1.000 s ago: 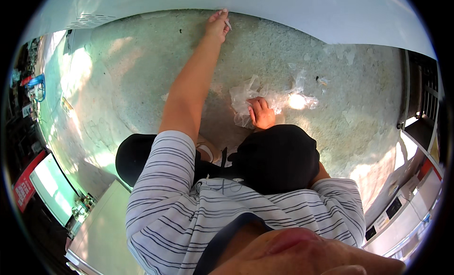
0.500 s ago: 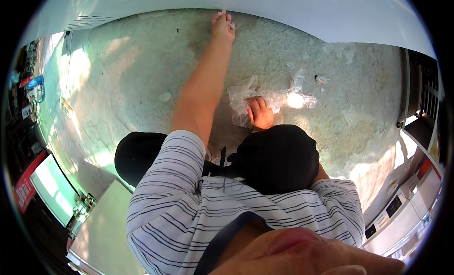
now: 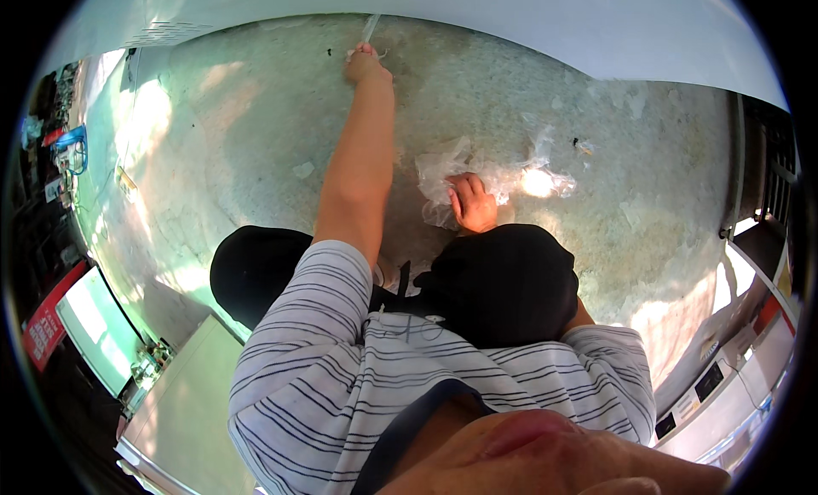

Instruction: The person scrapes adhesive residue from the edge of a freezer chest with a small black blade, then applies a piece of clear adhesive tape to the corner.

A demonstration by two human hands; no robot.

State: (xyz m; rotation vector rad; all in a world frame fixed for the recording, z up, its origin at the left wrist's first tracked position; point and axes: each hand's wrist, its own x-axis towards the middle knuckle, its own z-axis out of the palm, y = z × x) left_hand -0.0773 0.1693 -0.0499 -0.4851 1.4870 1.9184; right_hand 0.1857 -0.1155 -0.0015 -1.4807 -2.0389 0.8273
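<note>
Plastic film [image 3: 441,166] lies crumpled, thin and see-through.

The left arm [image 3: 358,171] extends forward; the right grip [image 3: 475,207] rests low.

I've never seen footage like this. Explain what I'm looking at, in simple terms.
There is no machine here, just a person working with bare hands. Every picture comes from one wide fisheye camera worn on the head, looking down, so straight edges bend near the rim. Nearest you see the striped shirt and dark-clothed knees. Beyond is a rough grey floor with crumpled clear plastic on it, under the right hand; whether that hand grips it is unclear. The left hand reaches far forward and appears to pinch a pale strip by the large white panel.
</note>
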